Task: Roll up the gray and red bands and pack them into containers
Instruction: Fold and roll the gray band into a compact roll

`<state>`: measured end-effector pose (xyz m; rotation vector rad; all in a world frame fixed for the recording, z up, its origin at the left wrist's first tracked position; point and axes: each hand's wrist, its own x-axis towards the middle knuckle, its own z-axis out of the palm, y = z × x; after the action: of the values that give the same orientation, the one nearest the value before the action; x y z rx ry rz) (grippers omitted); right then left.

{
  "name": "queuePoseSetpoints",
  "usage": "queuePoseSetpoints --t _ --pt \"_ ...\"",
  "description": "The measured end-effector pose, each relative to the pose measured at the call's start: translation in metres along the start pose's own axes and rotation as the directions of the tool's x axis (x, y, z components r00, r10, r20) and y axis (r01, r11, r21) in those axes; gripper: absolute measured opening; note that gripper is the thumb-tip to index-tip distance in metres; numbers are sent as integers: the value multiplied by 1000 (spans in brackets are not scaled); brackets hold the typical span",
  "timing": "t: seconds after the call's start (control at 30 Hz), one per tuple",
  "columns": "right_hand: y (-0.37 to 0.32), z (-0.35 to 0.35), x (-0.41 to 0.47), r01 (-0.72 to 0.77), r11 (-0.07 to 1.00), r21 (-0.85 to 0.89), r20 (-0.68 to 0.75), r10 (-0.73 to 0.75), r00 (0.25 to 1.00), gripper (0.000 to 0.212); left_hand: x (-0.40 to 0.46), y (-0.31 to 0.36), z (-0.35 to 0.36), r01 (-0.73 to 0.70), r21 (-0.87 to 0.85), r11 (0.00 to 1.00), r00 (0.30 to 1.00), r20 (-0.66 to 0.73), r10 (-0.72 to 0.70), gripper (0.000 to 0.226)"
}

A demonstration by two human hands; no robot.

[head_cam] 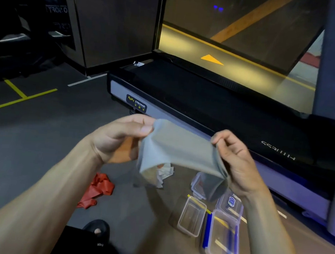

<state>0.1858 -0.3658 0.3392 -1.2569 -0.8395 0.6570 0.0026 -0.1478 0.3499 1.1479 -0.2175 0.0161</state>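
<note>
Here, a black treadmill (216,94) fills the far side of the floor; in front of it the gray band (181,148) hangs stretched between the left hand (118,138) and right hand (239,160), each grip pinched on an end; clear containers (221,234) sit below by the treadmill's edge; the red band (97,189) lies crumpled further from it.

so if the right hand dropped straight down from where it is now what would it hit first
Probably the clear containers on the floor, which lie roughly under the right hand, though the gray band hanging from it would likely touch them first; depth is hard to judge.
</note>
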Motion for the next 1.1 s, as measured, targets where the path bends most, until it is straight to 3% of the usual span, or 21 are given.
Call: queuePoseSetpoints --t 0.13,0.23,0.33,0.43,0.57,0.67,0.77,0.9,1.03,1.1 --pt "12 16 -1 -49 994 98 46 45 998 9 7 0 8 -70 -88 994 988 129 81 26" --pt "17 23 0 -83 967 243 66 69 995 20 8 -2 11 -79 -104 991 995 55 85 27" --pt "17 29 3 -56 923 381 113 14 994 19 12 -3 12 -38 52 998 994 -97 43 12" --pt "10 38 5 -26 915 403 157 -41 987 17 17 -6 13 129 374 919 984 -161 -73 26" --pt "5 55 5 10 959 283 165 -59 985 11 15 -9 11 209 472 857 975 -174 -142 27" --pt "5 61 4 13 995 98 207 -33 978 12 12 -7 12 223 432 874 968 -208 -144 51" --pt "4 58 3 12 1000 0 219 -12 976 12 13 -11 7 226 453 862 973 -142 -181 67" --pt "5 51 2 53 991 -126 246 -21 969 10 12 -11 7 227 498 837 972 -57 -230 37" --pt "-1 47 3 70 955 -288 285 16 958 6 12 -9 8 240 550 800 970 -95 -226 24" --pt "-3 42 4 79 925 -373 311 44 949 6 12 -10 6 238 582 777 968 -77 -239 28"
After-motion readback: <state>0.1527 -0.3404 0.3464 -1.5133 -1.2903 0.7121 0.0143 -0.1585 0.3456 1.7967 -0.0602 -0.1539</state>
